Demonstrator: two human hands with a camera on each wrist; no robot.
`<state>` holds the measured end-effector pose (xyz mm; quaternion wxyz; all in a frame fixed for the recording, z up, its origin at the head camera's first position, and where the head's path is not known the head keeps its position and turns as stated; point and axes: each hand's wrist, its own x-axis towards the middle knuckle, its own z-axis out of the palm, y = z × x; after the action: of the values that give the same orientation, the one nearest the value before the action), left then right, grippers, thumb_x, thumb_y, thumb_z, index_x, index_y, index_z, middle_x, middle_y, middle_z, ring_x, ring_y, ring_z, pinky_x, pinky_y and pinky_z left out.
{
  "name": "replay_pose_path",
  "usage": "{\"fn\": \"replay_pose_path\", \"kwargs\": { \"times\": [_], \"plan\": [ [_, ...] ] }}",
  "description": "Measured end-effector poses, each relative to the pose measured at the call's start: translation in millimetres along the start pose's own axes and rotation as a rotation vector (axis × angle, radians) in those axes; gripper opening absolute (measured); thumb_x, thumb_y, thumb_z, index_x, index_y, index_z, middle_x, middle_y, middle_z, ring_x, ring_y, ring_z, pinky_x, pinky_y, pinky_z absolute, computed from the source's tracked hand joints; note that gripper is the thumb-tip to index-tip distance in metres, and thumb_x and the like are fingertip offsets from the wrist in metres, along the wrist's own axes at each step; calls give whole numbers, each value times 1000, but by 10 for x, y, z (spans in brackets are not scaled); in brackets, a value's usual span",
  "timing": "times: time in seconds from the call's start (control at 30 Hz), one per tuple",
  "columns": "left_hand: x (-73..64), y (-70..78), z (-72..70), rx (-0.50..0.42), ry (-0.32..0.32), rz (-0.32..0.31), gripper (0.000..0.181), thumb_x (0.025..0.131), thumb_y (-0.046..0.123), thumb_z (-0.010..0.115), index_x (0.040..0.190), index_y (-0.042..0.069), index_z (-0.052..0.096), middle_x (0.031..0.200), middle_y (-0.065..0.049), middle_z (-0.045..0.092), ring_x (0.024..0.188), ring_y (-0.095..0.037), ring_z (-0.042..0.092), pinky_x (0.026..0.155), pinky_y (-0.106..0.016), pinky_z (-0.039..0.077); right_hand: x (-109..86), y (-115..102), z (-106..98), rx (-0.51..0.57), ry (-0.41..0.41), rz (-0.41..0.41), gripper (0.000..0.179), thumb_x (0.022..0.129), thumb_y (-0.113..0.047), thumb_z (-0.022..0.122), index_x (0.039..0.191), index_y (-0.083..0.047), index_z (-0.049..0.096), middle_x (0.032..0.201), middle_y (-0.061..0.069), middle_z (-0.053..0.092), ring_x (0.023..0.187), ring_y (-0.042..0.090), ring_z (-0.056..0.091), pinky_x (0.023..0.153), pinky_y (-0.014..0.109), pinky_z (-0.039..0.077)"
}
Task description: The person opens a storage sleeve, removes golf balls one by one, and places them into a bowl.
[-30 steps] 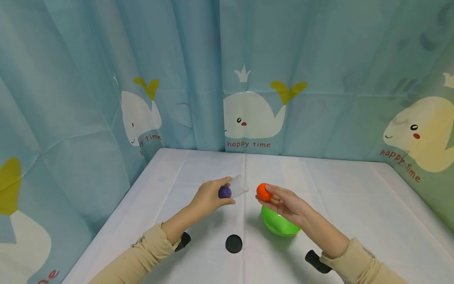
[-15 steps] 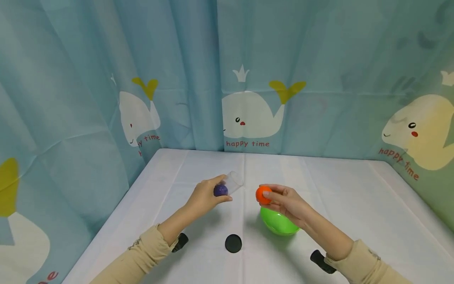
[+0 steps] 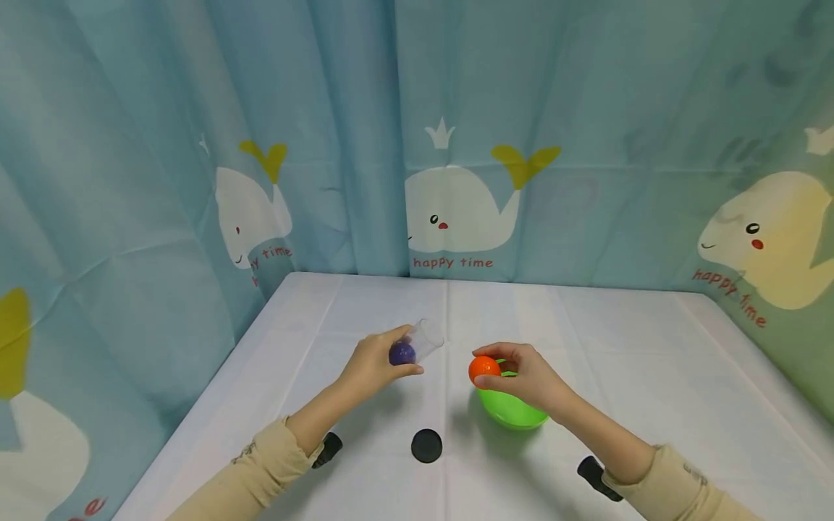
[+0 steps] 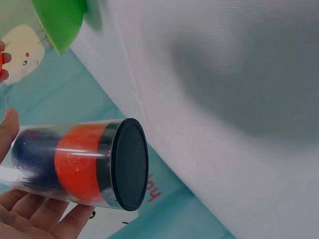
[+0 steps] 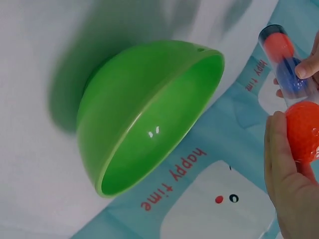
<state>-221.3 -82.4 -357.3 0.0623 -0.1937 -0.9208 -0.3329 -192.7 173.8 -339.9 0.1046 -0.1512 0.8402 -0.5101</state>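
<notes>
My left hand (image 3: 370, 367) grips a clear plastic tube (image 3: 430, 339) that lies tilted, its open end toward the right. Inside are a dark purple ball (image 3: 402, 353) and, by the black end cap (image 4: 132, 164), an orange ball (image 4: 79, 162); my palm hides that end in the head view. My right hand (image 3: 531, 378) pinches another orange ball (image 3: 484, 372) between thumb and fingers, a short way right of the tube's mouth. Below this hand stands the green bowl (image 3: 511, 412), partly covered by it in the head view.
A round black lid (image 3: 426, 446) lies on the white tablecloth (image 3: 365, 470) in front, between the forearms. Dark wrist-worn devices show under both cuffs. Blue curtains (image 3: 586, 87) with whale prints enclose the table's back and sides.
The left hand with the tube has shifted slightly left. My right hand has turned and dipped a little with the orange ball, its thumb now lower across the ball.
</notes>
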Motion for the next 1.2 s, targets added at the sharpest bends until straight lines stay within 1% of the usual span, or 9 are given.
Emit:
{"fn": "replay_pose_path", "kwargs": {
  "times": [0.07,0.23,0.43,0.57,0.67,0.8,0.93,1.07,1.2],
  "plan": [
    [-13,-6,3,-10,-2,-13,66,73,25,80,131,4,55,115,-13,67,112,-31,60,94,-46,48,-9,6,9,-66,11,-35,43,83,-21,73,118,1,61,113,16,64,89,18,64,77,28,51],
    [-43,-27,-9,-10,2,-12,66,73,25,79,131,4,54,115,-13,67,112,-32,60,94,-46,48,-29,66,11,-193,48,-110,39,82,-16,73,114,4,62,107,16,66,85,19,65,73,23,52],
    [-73,-72,-12,2,20,-16,64,71,24,81,127,4,57,113,-14,68,109,-31,62,92,-46,49,-37,194,31,-274,69,-167,36,81,-11,73,110,6,62,102,16,67,85,23,65,72,25,55],
    [-86,-81,-4,-30,32,-29,64,70,23,81,126,3,58,112,-13,68,108,-31,62,91,-46,50,-43,227,53,-329,89,-163,34,79,-8,74,108,5,64,101,14,68,84,21,64,72,27,55],
    [-103,-81,-9,-76,43,-38,64,71,22,81,127,3,58,113,-13,68,109,-31,62,90,-45,50,-47,241,75,-384,99,-152,33,78,-7,75,107,3,64,99,12,68,82,17,62,71,26,55],
    [-138,-74,-29,-139,63,-59,63,69,18,83,126,3,59,114,-14,67,107,-31,63,88,-44,52,-46,268,102,-451,107,-166,33,76,-5,76,105,3,65,97,9,68,81,14,59,69,23,53],
    [-169,-67,-43,-166,67,-53,63,67,15,84,124,0,59,114,-17,67,104,-32,65,86,-44,53,-58,281,118,-486,126,-157,33,74,-5,77,105,2,65,98,9,68,81,14,59,68,24,52],
    [-192,-57,-54,-191,66,-55,63,67,14,84,124,1,60,114,-15,67,102,-31,65,85,-43,53,-72,300,112,-504,139,-149,34,74,-4,77,105,2,65,98,10,68,80,15,60,67,25,51],
    [-207,-65,-55,-209,85,-64,62,66,13,84,122,3,61,115,-15,67,100,-30,66,84,-42,54,-77,324,103,-517,139,-148,34,74,-4,77,105,3,65,98,10,68,79,15,60,65,25,51]
  ]
}}
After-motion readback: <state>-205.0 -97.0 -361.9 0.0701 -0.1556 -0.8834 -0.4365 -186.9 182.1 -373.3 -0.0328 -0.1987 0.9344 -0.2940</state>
